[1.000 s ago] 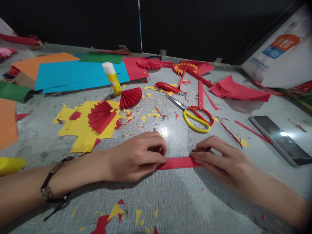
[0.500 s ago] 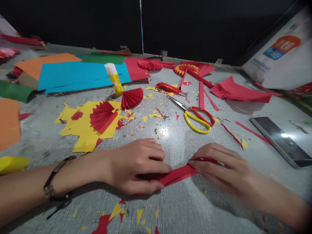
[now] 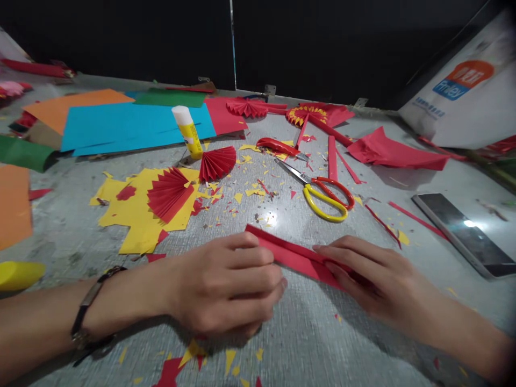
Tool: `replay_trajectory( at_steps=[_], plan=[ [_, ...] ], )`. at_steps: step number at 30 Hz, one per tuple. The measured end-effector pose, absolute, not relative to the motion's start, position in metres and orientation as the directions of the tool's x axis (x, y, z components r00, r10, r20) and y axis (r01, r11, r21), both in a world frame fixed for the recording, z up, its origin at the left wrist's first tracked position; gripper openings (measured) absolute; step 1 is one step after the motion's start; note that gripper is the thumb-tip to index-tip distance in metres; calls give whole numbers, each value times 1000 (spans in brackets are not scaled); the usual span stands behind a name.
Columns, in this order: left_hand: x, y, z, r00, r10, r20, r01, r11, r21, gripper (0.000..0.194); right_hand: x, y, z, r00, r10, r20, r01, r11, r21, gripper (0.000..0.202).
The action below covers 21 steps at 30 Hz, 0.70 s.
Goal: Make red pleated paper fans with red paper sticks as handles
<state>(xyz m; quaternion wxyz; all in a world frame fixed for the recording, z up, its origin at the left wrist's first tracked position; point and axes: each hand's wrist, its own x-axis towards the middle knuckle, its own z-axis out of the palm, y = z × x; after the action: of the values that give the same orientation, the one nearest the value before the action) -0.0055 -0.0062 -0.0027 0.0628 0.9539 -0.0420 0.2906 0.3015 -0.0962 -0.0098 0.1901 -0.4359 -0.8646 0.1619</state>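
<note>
A folded strip of red paper slants between the two hands, low over the grey table. My right hand pinches its right end between thumb and fingers. My left hand is curled beside the strip's left end, its fingers drawn together; what they hold, if anything, is hidden. Scissors with red and yellow handles lie beyond the strip. Two pleated red fans lie to the left, one partly on yellow paper. A glue stick stands behind them.
Blue paper and other coloured sheets lie at the back left. A red cutter lies behind the scissors. At the right are a phone and a white bag. Paper scraps are scattered across the grey table.
The red strip has swung so its left end points away and stands clear of my left hand's fingers. My left hand has curled up more. My right hand still grips the strip.
</note>
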Motion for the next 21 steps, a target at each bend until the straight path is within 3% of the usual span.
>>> replay_trajectory(
  at_steps=[6, 10, 14, 21],
  plan=[
    [-3, -7, -3, 902, 58, 428, -39, -976, 215, 26, 291, -101, 2, -547, 828, 126, 657, 517, -549, 39],
    [-2, -3, -3, 934, 81, 348, -20, -961, 276, 27, 289, -106, 3, -582, 808, 96, 654, 534, -536, 43],
    [-3, -1, -3, 938, 68, 340, -45, -949, 313, 28, 291, -107, 3, -610, 786, 97, 652, 568, -502, 42],
    [-3, -3, -1, 941, 79, 330, -36, -944, 328, 22, 288, -108, 14, -721, 690, 67, 548, 627, -554, 29]
  ],
)
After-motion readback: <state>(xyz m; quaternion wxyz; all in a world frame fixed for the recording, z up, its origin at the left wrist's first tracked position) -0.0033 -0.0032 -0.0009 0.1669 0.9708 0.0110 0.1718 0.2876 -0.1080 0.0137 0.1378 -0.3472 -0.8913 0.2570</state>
